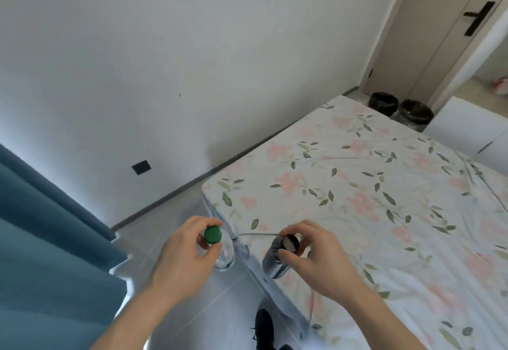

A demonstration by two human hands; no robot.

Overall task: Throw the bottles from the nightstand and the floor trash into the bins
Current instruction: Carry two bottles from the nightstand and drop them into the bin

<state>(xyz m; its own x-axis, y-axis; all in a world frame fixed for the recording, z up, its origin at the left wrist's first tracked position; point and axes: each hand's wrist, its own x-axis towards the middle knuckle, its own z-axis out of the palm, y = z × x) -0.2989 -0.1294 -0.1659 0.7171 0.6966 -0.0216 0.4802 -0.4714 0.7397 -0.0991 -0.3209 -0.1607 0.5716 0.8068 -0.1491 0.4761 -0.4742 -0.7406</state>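
Note:
My left hand (183,253) grips the neck of a clear plastic bottle (226,253) with a green cap, held upright over the floor by the bed's corner. My right hand (316,256) pinches the top of a dark grey bottle (272,260) with a dark cap, hanging just beside the bed's edge. Two round black bins (383,103) (415,114) lined with dark bags stand side by side on the floor at the far end of the bed, next to the door. The nightstand is out of view.
A bed (371,198) with a floral sheet fills the right side. A blue curtain (46,239) hangs at the left. A narrow strip of grey floor (176,212) runs between wall and bed. My dark shoe (264,327) shows below. A white cabinet (467,126) stands by the bins.

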